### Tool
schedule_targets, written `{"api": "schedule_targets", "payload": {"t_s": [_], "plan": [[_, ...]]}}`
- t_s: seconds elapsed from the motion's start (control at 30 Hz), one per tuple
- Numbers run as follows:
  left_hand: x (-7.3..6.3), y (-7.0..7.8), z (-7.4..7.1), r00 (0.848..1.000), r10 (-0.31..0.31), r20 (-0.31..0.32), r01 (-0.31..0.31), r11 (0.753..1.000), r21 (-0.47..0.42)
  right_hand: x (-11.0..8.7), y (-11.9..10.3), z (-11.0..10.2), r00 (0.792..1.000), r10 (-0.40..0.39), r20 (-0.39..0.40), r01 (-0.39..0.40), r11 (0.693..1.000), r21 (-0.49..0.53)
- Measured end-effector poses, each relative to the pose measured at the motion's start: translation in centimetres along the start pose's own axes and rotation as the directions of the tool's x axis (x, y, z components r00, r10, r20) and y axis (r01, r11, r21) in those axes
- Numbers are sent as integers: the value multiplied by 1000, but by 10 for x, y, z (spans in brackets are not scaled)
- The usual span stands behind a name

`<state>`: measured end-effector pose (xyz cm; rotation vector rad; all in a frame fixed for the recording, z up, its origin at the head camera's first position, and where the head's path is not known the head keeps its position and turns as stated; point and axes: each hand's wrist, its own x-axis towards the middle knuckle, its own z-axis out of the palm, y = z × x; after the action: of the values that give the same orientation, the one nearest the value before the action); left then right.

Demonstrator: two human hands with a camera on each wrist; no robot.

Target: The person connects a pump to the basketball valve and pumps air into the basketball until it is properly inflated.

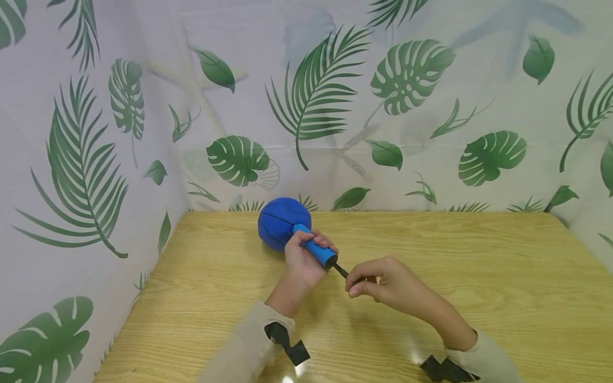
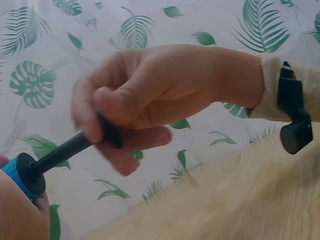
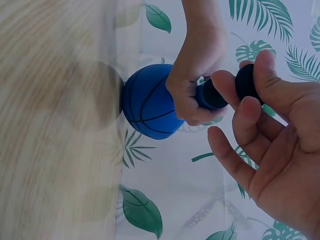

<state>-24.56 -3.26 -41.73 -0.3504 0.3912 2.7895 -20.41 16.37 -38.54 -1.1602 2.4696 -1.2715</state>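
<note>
A blue ball with black seam lines point(image 1: 278, 219) sits on the wooden table. My left hand point(image 1: 303, 263) grips the blue barrel of a hand pump point(image 1: 322, 252), whose far end meets the ball in the head view. From the barrel's near end a black rod point(image 2: 65, 153) sticks out, drawn partway. Thumb and index finger of my right hand point(image 1: 390, 282) pinch the black handle point(image 3: 246, 83) at the rod's end, while the other fingers are loosely bent. In the right wrist view the left hand covers much of the barrel, and the pump's tip is hidden.
The light wooden table point(image 1: 201, 298) carries the ball. A white cloth with green leaf prints point(image 1: 335, 175) hangs behind the table and along its left side. Black straps with small dark pieces point(image 1: 287, 340) sit on both sleeves.
</note>
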Motion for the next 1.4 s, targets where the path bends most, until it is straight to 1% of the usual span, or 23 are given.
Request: {"api": "schedule_targets", "payload": {"t_s": [0.13,0.23,0.4,0.53,0.67,0.77,0.83,1.0,1.1,1.17,1.27,1.4], "plan": [[-2,-13,-3,999,-45,5,45,999,29,1,1,3,1000,-9,-9,9,1000,-11],[-4,-20,-4,998,-63,5,63,997,54,2,3,5,1000,-4,-18,4,1000,-13],[-5,-25,-5,997,-74,5,73,993,94,3,6,8,999,13,-34,-14,999,-43],[-4,-22,-4,997,-71,-5,71,993,96,3,8,9,999,16,-41,-19,998,-64],[-4,-16,-3,997,-77,-23,79,994,79,4,7,10,999,22,-37,-25,997,-71],[-3,-12,-2,996,-88,-33,90,993,73,4,4,10,999,-7,-38,4,997,-83],[-3,-8,-1,996,-85,-29,87,994,67,4,2,10,998,-45,-41,41,995,-93],[0,11,3,999,-26,-21,27,999,17,2,-7,8,991,-120,-51,117,991,-61],[1,22,4,999,9,-31,-9,1000,-15,0,-11,6,989,-135,-55,134,991,-29],[2,26,3,999,20,-27,-21,999,-26,0,-13,5,987,-149,-58,148,989,-16],[2,23,3,1000,26,-18,-26,999,-25,-1,-13,4,985,-160,-60,160,987,-7],[-1,12,3,1000,13,1,-13,1000,11,-1,-11,5,984,-167,-65,166,986,-17]]}}
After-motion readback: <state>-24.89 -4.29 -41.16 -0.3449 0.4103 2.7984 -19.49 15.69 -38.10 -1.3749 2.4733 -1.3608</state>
